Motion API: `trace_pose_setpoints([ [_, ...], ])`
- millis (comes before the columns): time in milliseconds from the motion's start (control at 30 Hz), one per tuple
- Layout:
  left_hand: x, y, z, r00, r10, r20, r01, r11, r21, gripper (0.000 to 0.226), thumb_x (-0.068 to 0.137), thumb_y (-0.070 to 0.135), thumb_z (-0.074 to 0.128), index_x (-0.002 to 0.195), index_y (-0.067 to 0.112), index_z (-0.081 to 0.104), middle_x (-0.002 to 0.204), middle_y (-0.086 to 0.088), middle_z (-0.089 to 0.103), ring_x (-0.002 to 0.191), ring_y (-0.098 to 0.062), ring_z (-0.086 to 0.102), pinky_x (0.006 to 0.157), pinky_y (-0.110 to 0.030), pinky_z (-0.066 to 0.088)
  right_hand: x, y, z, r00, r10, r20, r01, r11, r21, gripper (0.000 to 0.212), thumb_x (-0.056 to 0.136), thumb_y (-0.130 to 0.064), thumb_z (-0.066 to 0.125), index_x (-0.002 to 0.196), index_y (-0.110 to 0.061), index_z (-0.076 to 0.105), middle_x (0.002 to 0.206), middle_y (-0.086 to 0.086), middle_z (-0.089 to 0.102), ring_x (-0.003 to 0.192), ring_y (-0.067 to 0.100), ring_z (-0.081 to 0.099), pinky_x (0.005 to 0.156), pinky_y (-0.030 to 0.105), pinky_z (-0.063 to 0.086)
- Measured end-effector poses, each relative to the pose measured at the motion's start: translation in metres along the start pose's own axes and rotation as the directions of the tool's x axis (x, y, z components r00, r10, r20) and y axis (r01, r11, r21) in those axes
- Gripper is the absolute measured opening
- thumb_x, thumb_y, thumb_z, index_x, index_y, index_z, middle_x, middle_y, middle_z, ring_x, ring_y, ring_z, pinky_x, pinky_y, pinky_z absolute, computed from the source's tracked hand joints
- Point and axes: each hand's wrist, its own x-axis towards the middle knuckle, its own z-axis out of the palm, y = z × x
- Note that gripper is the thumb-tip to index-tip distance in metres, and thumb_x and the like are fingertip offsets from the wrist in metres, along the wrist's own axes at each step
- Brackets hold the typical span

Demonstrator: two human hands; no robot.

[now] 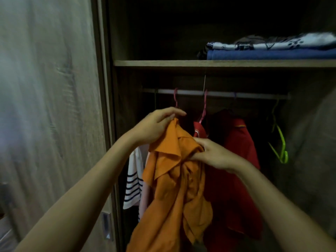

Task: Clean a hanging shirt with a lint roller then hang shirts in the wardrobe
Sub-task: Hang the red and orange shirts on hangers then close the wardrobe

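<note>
An orange collared shirt (174, 182) hangs bunched in front of the open wardrobe, on a pink hanger (176, 99) hooked over the metal rail (223, 94). My left hand (156, 126) grips the shirt's top at the hanger neck. My right hand (212, 153) pinches the collar fabric from the right. Behind hang a red shirt (236, 160) on another pink hanger (204, 110) and a white shirt with dark stripes (133, 179). No lint roller is in view.
An empty green hanger (280, 142) hangs at the rail's right end. A shelf (163, 63) above the rail holds folded clothes (269, 51). The wooden sliding door (54, 106) stands at the left, with a metal handle (106, 224).
</note>
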Motion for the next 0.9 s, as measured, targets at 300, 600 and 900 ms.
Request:
trace_pose_setpoints([
  [300, -0.003, -0.028, -0.038, 0.8, -0.214, -0.561, 0.225, 0.973, -0.051, 0.03, 0.101, 0.017, 0.034, 0.109, 0.024, 0.062, 0.085, -0.006, 0.064, 0.071, -0.016, 0.058, 0.07, -0.038, 0.05, -0.016, -0.003, -0.041, 0.972, 0.011, -0.234, -0.028, 0.997, -0.07, 0.029, 0.102, -0.021, 0.04, 0.104, -0.016, 0.068, 0.083, 0.009, 0.065, 0.075, 0.017, 0.065, 0.06, 0.032, 0.056],
  [600, -0.002, -0.046, -0.048, 0.857, -0.314, -0.409, 0.414, 0.892, 0.182, 0.028, 0.098, 0.031, 0.046, 0.123, 0.022, 0.054, 0.116, -0.005, 0.06, 0.107, -0.022, 0.058, 0.083, -0.034, 0.046, -0.006, -0.009, -0.04, 0.857, 0.157, -0.491, -0.051, 0.974, 0.222, 0.035, 0.099, -0.017, 0.038, 0.09, -0.015, 0.072, 0.083, 0.006, 0.071, 0.074, 0.02, 0.067, 0.07, 0.031, 0.051],
  [900, -0.05, -0.007, 0.074, 0.834, 0.516, 0.195, -0.518, 0.61, 0.6, 0.072, 0.081, 0.067, 0.051, 0.137, 0.022, 0.046, 0.136, -0.005, 0.049, 0.13, -0.022, 0.041, 0.112, -0.053, 0.024, 0.034, -0.025, -0.016, 0.883, 0.384, -0.27, -0.119, 0.74, 0.663, 0.03, 0.099, 0.001, 0.033, 0.081, -0.003, 0.056, 0.059, 0.007, 0.061, 0.047, 0.012, 0.063, 0.048, 0.025, 0.057],
])
